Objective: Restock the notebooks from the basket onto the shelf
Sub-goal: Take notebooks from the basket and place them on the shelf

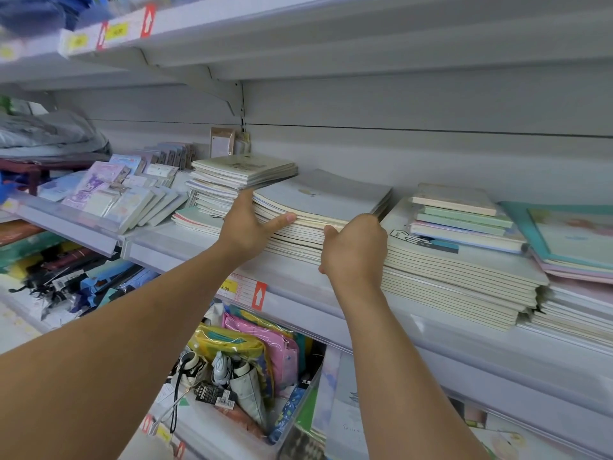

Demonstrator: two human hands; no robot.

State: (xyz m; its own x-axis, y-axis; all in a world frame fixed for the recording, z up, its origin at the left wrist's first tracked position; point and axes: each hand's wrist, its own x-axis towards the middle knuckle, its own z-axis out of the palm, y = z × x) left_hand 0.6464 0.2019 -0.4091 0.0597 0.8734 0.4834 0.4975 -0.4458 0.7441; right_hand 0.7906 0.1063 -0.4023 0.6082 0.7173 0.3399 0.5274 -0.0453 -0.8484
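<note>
A tall stack of large pale notebooks (326, 197) lies on the white shelf (298, 277) at the middle of the head view. My left hand (247, 224) grips the stack's left front corner. Its thumb lies along the page edges and its fingers reach in beside the smaller notebook pile (243, 169). My right hand (355, 250) holds the stack's front edge, with curled fingers and the thumb tucked between notebooks. The top few notebooks are lifted slightly at the front. No basket is in sight.
To the right are another tall notebook stack (457, 270) with small pastel pads (464, 217) on top, and teal-covered books (570, 237). Small memo pads (109, 194) fill the shelf to the left. A clear bin of pouches and umbrellas (252, 366) stands below, and another shelf hangs close overhead.
</note>
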